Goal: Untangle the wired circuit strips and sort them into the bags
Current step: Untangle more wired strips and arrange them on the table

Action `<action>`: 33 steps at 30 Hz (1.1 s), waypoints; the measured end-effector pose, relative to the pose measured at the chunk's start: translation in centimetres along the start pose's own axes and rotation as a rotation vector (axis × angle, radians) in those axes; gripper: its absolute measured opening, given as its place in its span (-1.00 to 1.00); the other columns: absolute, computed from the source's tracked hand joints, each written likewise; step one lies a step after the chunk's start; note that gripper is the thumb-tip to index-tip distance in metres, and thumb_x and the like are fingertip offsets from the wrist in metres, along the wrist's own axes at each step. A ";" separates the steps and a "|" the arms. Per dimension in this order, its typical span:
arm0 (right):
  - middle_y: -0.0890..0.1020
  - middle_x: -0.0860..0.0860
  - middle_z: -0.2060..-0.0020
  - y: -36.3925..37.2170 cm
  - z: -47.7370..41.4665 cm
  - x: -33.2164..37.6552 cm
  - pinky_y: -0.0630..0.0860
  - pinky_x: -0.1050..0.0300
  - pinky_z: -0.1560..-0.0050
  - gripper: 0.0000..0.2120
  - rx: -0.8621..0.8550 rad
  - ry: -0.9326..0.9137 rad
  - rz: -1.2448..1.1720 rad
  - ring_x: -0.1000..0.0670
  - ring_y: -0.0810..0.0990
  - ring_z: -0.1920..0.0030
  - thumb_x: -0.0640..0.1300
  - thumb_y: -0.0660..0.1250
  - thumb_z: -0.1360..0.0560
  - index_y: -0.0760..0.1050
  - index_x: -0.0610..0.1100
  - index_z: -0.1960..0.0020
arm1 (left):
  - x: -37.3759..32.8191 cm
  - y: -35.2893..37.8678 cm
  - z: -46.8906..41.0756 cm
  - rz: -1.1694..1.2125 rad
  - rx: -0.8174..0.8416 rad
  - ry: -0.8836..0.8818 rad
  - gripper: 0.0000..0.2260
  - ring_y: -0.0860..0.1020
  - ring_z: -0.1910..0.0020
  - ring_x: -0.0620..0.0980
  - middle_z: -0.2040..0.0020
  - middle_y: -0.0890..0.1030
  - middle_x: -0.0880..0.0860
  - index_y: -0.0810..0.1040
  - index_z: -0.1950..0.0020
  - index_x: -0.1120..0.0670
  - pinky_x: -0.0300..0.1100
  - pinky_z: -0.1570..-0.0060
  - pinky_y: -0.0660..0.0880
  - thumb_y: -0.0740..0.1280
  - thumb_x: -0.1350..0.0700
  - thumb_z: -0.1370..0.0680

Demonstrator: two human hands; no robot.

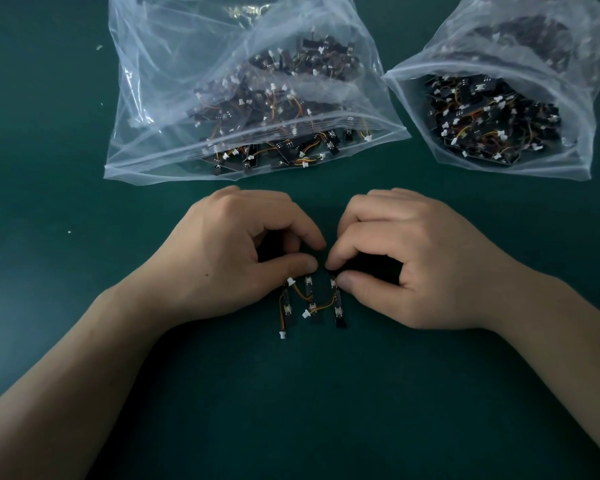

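Three small black circuit strips with orange wires and white plugs lie close together on the green mat. My left hand [243,251] pinches the top of the middle strip [308,289] between thumb and forefinger, near a white plug. The right strip [338,303] is pinched at its upper end by my right hand [413,261]. A third strip [286,308] lies just left of them, its wire trailing to a plug below. Two clear plastic bags hold many such strips: a wide one [146,98] behind my left hand and an open one [575,109] at the far right.
The dark green mat [309,410] covers the whole work surface. Tiny white scraps [98,47] lie on it at the far left. Both bag mouths face me, a short way beyond my knuckles.
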State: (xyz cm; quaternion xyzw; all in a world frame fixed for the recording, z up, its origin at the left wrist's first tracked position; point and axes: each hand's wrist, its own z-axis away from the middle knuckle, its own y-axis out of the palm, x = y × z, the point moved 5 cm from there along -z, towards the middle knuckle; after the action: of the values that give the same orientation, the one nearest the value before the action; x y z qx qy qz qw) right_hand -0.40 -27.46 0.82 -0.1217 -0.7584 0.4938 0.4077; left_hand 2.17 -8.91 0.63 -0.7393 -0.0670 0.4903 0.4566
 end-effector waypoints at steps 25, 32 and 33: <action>0.57 0.12 0.10 0.0 0.0 0.1 0.48 -0.04 -0.05 -0.92 -0.010 0.003 0.000 0.06 0.53 0.08 -0.04 0.45 -0.53 0.69 0.01 0.00 | 0.1 -0.1 0.1 0.021 -0.008 -0.013 -0.87 0.56 0.22 -0.01 0.18 0.63 -0.14 0.70 0.02 -0.18 -0.21 0.22 0.43 0.53 -0.05 -0.45; 0.58 0.10 0.09 0.0 0.0 0.0 0.49 -0.08 -0.04 -0.94 -0.018 -0.007 0.002 0.04 0.56 0.06 -0.05 0.46 -0.54 0.69 0.00 0.01 | 0.1 -1.1 0.2 0.153 -0.198 0.043 -0.90 0.54 0.27 0.15 0.14 0.63 0.00 0.69 0.00 -0.05 0.01 0.19 0.47 0.52 0.13 -0.54; 0.58 0.10 0.10 -0.1 0.0 0.0 0.49 -0.08 -0.04 -0.94 -0.022 -0.007 0.000 0.04 0.56 0.06 -0.06 0.46 -0.54 0.69 0.00 0.01 | 0.1 -1.0 0.2 0.145 -0.201 0.039 -0.88 0.54 0.28 0.14 0.14 0.63 -0.02 0.68 -0.01 -0.07 0.00 0.20 0.47 0.52 0.13 -0.53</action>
State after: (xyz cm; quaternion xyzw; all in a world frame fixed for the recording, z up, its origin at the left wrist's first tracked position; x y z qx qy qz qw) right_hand -0.40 -27.48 0.89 -0.1246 -0.7650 0.4860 0.4037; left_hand 2.45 -8.16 1.32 -0.7938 -0.0535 0.4982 0.3447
